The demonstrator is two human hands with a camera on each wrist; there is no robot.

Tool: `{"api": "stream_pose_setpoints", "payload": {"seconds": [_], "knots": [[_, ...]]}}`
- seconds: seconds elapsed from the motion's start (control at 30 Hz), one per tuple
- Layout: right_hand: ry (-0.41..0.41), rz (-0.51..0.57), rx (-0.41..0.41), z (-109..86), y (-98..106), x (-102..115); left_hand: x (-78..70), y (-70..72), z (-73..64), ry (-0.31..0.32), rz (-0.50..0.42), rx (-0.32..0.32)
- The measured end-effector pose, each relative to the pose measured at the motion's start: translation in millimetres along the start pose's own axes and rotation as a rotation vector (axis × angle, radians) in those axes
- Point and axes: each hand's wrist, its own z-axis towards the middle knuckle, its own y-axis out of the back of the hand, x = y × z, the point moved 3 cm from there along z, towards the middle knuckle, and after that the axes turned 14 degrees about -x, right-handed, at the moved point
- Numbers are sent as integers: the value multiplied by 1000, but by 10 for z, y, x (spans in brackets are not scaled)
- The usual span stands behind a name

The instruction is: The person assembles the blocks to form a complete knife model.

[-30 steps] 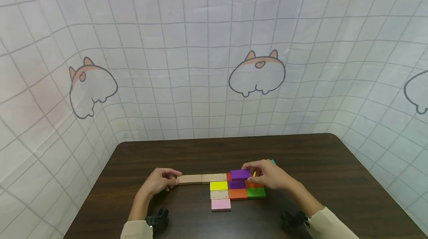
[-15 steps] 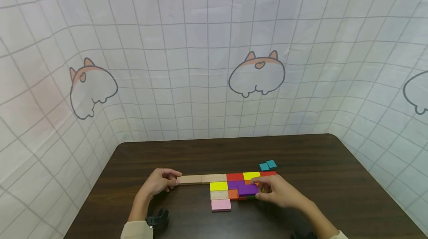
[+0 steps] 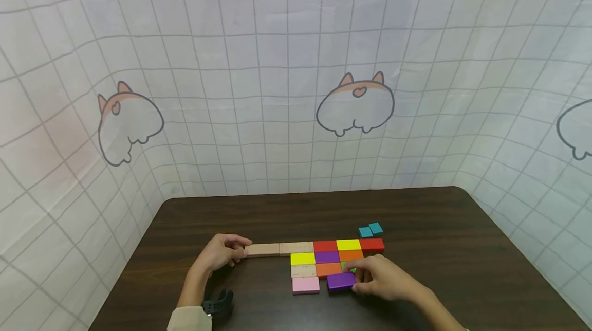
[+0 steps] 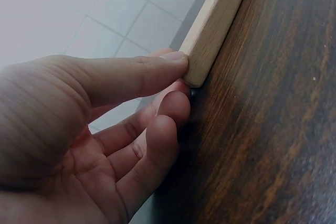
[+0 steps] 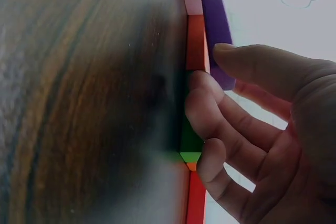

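My left hand (image 3: 219,254) pinches the left end of a plain wooden block (image 3: 262,250) lying flat on the table; in the left wrist view, thumb and fingers meet at that block's end. A second plain block (image 3: 296,247) continues the line to the right. Between right thumb and fingers, my right hand (image 3: 386,277) holds a purple block (image 3: 341,281). It is just right of the pink block (image 3: 306,285) and in front of an orange block (image 3: 328,269). The right wrist view has it raised beside the row. My right fingers partly cover a green block (image 3: 349,267).
Red (image 3: 325,245), yellow (image 3: 348,244) and other coloured blocks lie flat, edge to edge, in rows. Two small teal pieces (image 3: 371,230) lie behind them on the dark wooden table (image 3: 222,213). A white gridded curtain (image 3: 259,115) hangs behind and at both sides.
My right hand has carried the purple block from above the back row toward me, past the orange block. The teal pieces have come into full view. My left hand stays in place.
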Motion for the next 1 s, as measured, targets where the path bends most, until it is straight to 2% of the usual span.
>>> {"api": "stream_pose_setpoints", "payload": {"seconds": [0.33, 0.47, 1.0], "knots": [[-27, -106, -4, -5, -62, 0, 29, -6, 16, 5, 1, -8], [-12, -124, -12, -19, -64, 37, 19, 6, 7, 3, 2, -2], [-40, -109, -63, -15, -80, 102, 8, 9, 7, -5, 3, 1]]}}
